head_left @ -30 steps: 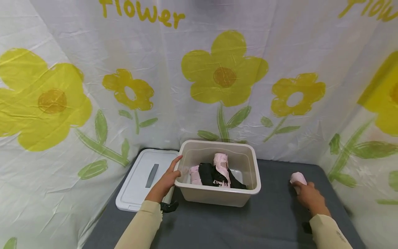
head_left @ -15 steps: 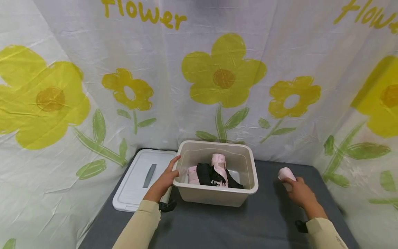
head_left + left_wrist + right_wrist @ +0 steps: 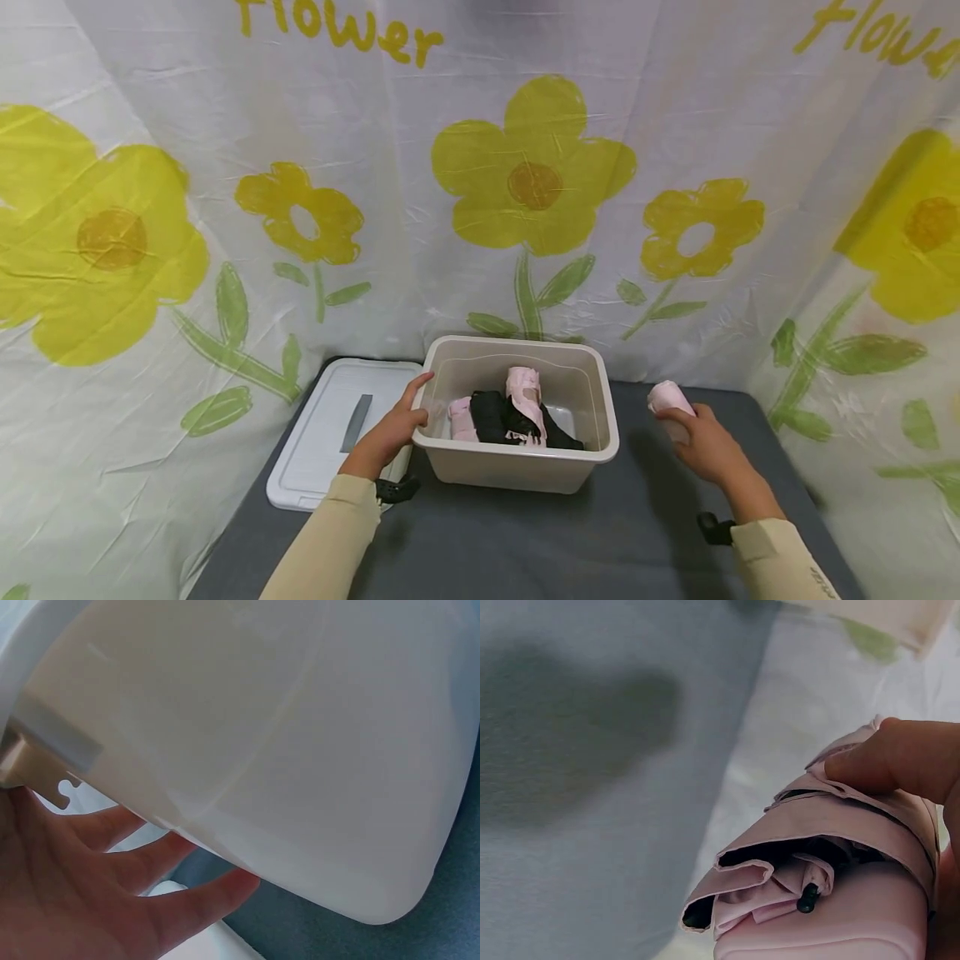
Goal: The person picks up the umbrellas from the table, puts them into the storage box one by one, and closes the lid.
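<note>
A beige plastic bin stands on the grey table; inside lie pink folded umbrellas and a black one. My left hand rests with straight fingers against the bin's left wall; the left wrist view shows its fingers under the bin rim. My right hand grips a folded pink umbrella, held above the table just right of the bin. In the right wrist view my thumb presses on the pink umbrella.
A white lid with a grey handle lies flat left of the bin. A white curtain with yellow flowers encloses the table at the back and both sides. Grey tabletop stretches in front of the bin.
My right hand has carried the pink umbrella left and up, closer to the bin. My left hand has stayed on the bin's left wall.
</note>
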`<move>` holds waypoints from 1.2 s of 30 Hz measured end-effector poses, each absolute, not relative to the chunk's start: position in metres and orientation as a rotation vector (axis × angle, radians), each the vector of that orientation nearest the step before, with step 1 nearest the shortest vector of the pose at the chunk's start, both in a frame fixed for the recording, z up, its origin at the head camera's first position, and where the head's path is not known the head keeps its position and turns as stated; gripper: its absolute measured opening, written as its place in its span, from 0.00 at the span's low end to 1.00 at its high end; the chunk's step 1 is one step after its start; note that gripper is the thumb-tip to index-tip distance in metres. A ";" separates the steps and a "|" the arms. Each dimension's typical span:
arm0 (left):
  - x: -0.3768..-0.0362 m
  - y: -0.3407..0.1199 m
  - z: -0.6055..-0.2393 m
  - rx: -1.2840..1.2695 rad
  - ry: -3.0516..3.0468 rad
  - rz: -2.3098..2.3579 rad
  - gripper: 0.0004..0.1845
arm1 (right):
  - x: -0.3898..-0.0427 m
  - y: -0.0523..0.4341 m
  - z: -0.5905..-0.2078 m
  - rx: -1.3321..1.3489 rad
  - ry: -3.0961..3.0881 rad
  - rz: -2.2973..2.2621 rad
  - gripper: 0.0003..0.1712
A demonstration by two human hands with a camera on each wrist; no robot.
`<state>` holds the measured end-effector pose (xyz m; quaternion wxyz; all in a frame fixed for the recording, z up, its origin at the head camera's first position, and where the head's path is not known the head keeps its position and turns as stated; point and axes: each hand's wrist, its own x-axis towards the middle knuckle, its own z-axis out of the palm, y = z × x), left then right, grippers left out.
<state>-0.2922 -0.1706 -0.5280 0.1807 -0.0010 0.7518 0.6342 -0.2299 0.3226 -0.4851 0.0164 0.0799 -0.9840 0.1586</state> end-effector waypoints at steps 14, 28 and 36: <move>-0.289 -0.173 -0.523 0.035 2.139 1.767 0.49 | -0.229 0.298 -0.442 0.368 -2.991 0.520 0.29; -0.288 -0.171 -0.517 0.039 2.115 1.798 0.48 | -0.233 0.278 -0.414 0.527 -2.941 0.445 0.27; -0.288 -0.169 -0.515 0.060 2.126 1.806 0.47 | -0.234 0.266 -0.403 0.594 -2.946 0.434 0.26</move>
